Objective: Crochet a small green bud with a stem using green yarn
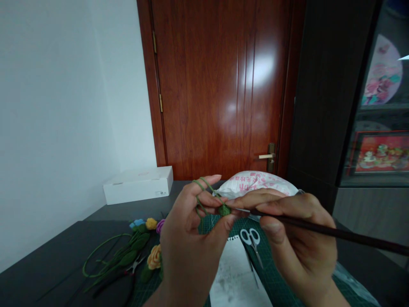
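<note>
1. Basically, back of room: glossy reddish-brown wooden door [217, 94] with brass lever handle [266, 156], white wall [57, 128] on the left, dark cabinet [326, 94] on the right.
2. Dark worktop [47, 273] runs toward the door. White cardboard box [138, 187] sits at its far left corner; white plastic sack with pink print [255, 183] lies along the far edge, behind the hands.
3. Green cutting mat [275, 260] lies mid-worktop toward the near edge, with a sheet of white paper [233, 277] and steel scissors with white loop handles [251, 243] on it.
4. Left of the mat: crocheted flowers in yellow, blue and purple [153, 258], on long green stems [128, 256], with small pliers [136, 264] across them.
5. Left hand [188, 247] is raised above the mat, green yarn [201, 185] looped round its fingers; its grip pinches a small knobbly green crocheted piece [224, 209] between thumb and forefinger.
6. Right hand [300, 238] grips a long, thin, dark crochet hook [332, 232] firmly, pen-style, its tip hidden at the piece.
7. Step in hand looks like stitching this piece; the next stitch calls for taut yarn.
</note>
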The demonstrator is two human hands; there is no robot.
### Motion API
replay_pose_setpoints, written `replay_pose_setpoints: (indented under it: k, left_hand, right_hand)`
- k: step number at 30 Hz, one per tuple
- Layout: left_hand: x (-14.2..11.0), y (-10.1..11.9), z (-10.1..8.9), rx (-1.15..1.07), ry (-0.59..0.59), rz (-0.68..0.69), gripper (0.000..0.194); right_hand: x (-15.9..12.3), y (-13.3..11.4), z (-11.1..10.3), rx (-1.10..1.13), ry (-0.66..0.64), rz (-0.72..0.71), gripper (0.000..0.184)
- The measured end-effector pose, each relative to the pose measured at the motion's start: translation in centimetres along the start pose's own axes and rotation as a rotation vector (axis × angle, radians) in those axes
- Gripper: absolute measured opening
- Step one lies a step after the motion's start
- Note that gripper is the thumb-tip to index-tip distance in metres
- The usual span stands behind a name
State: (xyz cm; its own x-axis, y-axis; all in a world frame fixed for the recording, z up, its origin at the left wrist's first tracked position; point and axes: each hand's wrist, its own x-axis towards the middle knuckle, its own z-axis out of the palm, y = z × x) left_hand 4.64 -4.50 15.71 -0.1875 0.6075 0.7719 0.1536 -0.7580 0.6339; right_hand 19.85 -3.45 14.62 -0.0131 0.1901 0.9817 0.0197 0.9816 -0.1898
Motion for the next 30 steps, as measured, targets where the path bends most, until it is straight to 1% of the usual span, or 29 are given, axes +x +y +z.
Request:
replay_pose_setpoints:
  k: [4,10,17,20,22,24,26,27,28,30]
  left_hand:
    - [-0.1,0.4,0.0,-0.033,0.024,-0.019,0.051]
    - [-0.3,0.6,-0.1,-0.136,-0.001,-0.067,0.06]
    - [-0.2,0.6,-0.1,-0.144,0.012,-0.068,0.058]
    - [-0.2,0.7,-0.1,-0.113,0.013,-0.084,0.058]
    - [-0.2,0.8,0.0,-0.076,0.021,-0.083,0.056]
    - [-0.3,0.9,0.0,-0.036,0.035,-0.07,0.053]
    - [-0.3,0.8,0.0,-0.007,0.037,-0.061,0.05]
    - [-0.3,0.8,0.0,0.002,0.035,-0.063,0.049]
    - [-0.3,0.8,0.0,0.008,0.031,-0.067,0.049]
    - [-0.3,0.8,-0.1,0.01,0.024,-0.084,0.05]
  right_hand:
    - [-0.3,0.6,0.7,0.02,0.079,-0.079,0.024]
    - [-0.8,1.0,1.4,0.037,0.204,-0.134,0.022]
    - [-0.9,1.2,1.5,0.004,0.209,-0.181,0.021]
    - [-1.1,1.2,1.3,-0.022,0.195,-0.17,0.022]
    - [-1.4,1.1,0.9,-0.037,0.156,-0.132,0.024]
    - [-1.5,0.9,0.3,-0.081,0.076,-0.111,0.03]
    - [-1.5,0.7,-0.1,-0.138,-0.016,-0.125,0.038]
    - [-1.5,0.6,-0.3,-0.158,-0.038,-0.13,0.04]
    - [-1.3,0.5,-0.3,-0.168,-0.043,-0.127,0.039]
    - [-1.1,0.3,-0.1,-0.151,-0.006,-0.095,0.033]
